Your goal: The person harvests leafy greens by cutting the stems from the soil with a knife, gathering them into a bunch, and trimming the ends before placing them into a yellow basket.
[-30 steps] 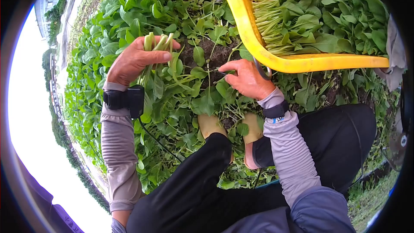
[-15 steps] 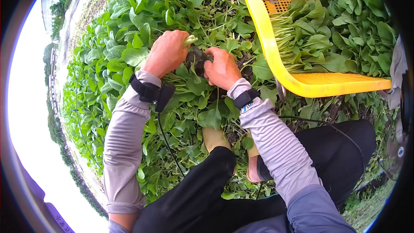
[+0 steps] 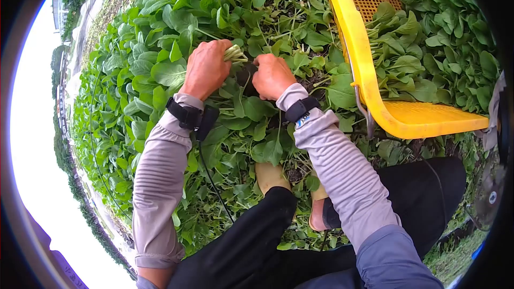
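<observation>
My left hand is closed around a bunch of leafy greens, its pale stem ends sticking out to the right. Close beside it, my right hand has its fingers curled, knuckles up, at a dark, flat-looking thing between the two hands. Whether the fingers grip this thing is hard to see, and its kind does not show. Broad green leaves hang below both hands and partly cover the soil.
A yellow plastic crate at upper right contains stacked leafy greens. Dense growing greens fill the left side. My bare feet are on the plants below, and a black cable runs down from my left wrist.
More pale stem ends show in my left hand. My right hand has shifted slightly left, and less of the dark thing shows. The crate appears farther right and lower in view.
</observation>
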